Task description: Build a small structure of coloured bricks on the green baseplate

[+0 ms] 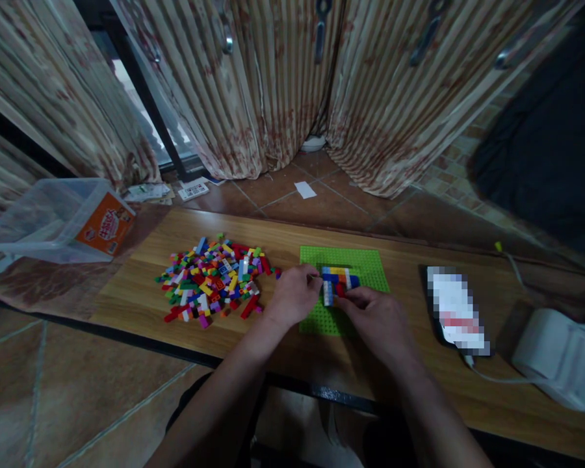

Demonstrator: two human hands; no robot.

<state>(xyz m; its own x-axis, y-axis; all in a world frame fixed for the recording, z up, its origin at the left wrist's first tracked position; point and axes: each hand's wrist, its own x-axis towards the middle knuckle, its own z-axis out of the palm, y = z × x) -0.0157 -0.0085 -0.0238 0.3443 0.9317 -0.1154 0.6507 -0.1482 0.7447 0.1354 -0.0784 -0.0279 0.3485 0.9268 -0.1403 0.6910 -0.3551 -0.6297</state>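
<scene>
Free passage along far strip of wooden tabletop (pixel 407 276), and between green baseplate (pixel 373 263) and phone (pixel 455 309). Left: brick pile (pixel 219 279) in way. Baseplate's middle crowded by brick build (pixel 338 276), left hand (pixel 297 289), right hand (pixel 377 318). Near right: charging cable (pixel 502 379).

In front of you, a green baseplate (pixel 365 259) lies flat on the table (pixel 280 239), four-sided, its top covered in rows of small studs; its near right part is hidden from your view. Over its middle you have a small brick build (pixel 335 283) of mixed colours, blocky and compact. Along its far side you see blue, yellow and white in a row, with dark blue at the right end. A pale blue-and-white strip (pixel 327 294) runs toward you down its left side, and red (pixel 340 288) shows inside. You cannot tell whether the build is pressed onto the studs.
</scene>
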